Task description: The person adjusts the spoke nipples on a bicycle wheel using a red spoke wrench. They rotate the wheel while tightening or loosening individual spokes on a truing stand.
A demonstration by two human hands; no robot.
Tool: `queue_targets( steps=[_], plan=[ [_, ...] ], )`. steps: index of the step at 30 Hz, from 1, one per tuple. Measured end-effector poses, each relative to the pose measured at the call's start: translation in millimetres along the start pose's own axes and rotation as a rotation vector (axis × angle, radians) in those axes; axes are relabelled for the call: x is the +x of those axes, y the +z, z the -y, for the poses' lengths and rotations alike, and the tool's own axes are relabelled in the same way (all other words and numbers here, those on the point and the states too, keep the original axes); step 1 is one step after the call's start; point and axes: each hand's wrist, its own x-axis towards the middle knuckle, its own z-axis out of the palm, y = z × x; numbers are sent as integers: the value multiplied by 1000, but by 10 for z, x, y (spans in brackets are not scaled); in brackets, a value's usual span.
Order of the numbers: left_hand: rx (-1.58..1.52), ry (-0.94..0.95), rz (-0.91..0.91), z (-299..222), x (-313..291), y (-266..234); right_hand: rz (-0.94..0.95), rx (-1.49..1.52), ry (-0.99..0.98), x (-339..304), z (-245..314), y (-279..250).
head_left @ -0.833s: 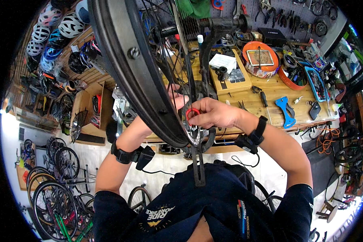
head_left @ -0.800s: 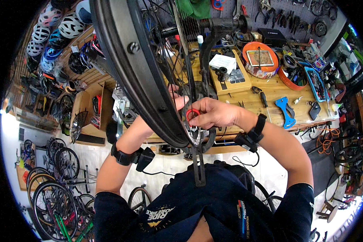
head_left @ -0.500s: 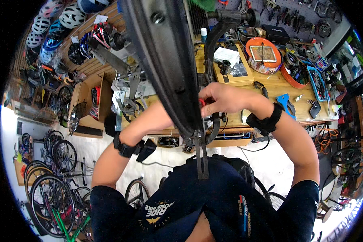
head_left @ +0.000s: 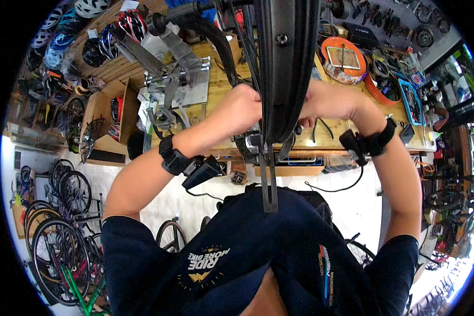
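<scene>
A black bicycle wheel rim (head_left: 287, 68) stands upright and nearly edge-on in front of me, in a dark wheel truing stand (head_left: 216, 39). Thin spokes (head_left: 252, 47) run along its left side. My left hand (head_left: 242, 108) is at the left of the rim, fingers curled closed by the spokes; what they grip is hidden. On the other side is my right hand (head_left: 329, 100), its fingers bent in and partly covered by the rim, so their contents do not show. Below the hands, a slotted metal bar (head_left: 269, 189) of the stand points toward my chest.
A wooden workbench (head_left: 332, 139) carries an orange round tray (head_left: 347, 50), a blue tray of tools (head_left: 411, 102) and a metal fixture (head_left: 181, 87). Left of it stands a cardboard box (head_left: 102, 126). Helmets (head_left: 92, 6) hang at the upper left; several bicycles (head_left: 63, 247) stand at the lower left.
My view has shifted, so the rim now looks more upright and edge-on. My left hand has come into sight beside the spokes. The red piece seen at my right fingertips is now hidden.
</scene>
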Motion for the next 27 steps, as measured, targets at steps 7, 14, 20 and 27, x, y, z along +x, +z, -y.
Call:
queue_targets(
  steps=[7,14,20,27],
  plan=[
    [19,183,21,85,-37,22,-270,-43,62,-76,99,36],
    [-748,71,445,95,-30,-130,-311,62,77,-289,-151,141],
    [-966,102,579,251,47,-168,-344,112,120,-537,-351,209],
    [-888,162,529,161,-3,-165,-396,135,152,-671,-424,350]
  ],
)
